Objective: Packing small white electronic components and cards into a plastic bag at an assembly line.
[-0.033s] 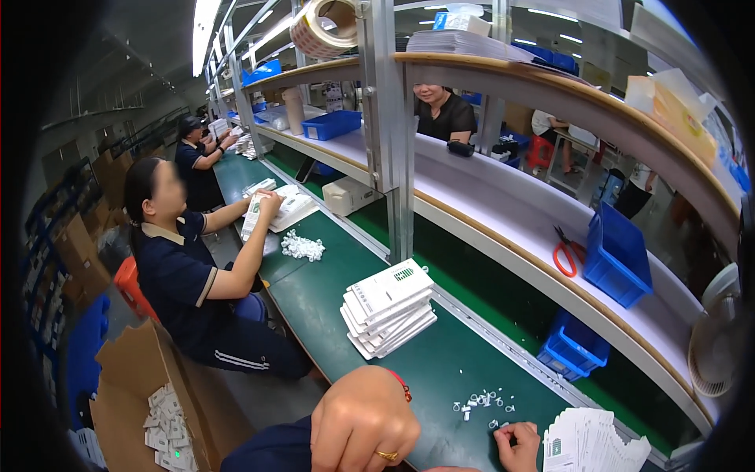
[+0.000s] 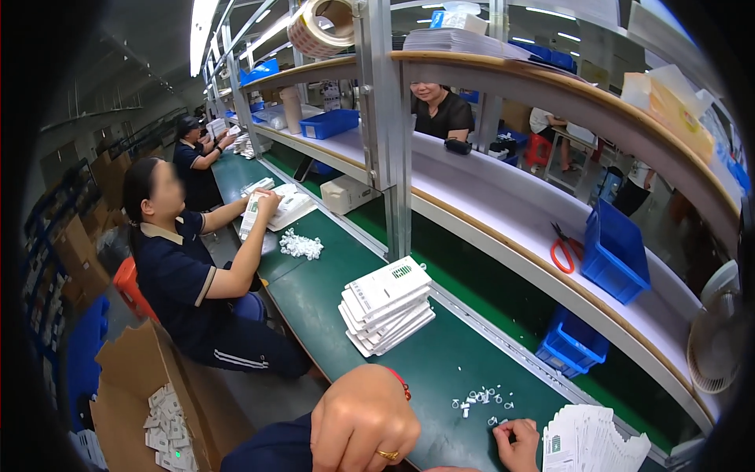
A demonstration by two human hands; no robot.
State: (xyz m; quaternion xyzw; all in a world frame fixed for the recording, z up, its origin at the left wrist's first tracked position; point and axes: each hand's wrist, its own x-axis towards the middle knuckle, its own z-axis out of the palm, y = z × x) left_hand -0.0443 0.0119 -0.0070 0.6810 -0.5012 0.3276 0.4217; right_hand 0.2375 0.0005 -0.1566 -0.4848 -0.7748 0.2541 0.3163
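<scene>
Nothing moved; left hand (image 2: 364,421) clenched, right hand (image 2: 521,442) pinching small white clip (image 2: 499,422), fingertips partly hidden.

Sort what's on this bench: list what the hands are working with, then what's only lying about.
In hand:
right hand at small white parts
fanned white cards beside it
left hand, a fist, holds nothing visible

Lying about:
stack of white packets
red scissors
blue bins
tape roll

We see our left hand (image 2: 364,421): gold ring on one finger | red band at the wrist | dark navy sleeve below | right hand (image 2: 521,443): bare, nothing worn
</scene>
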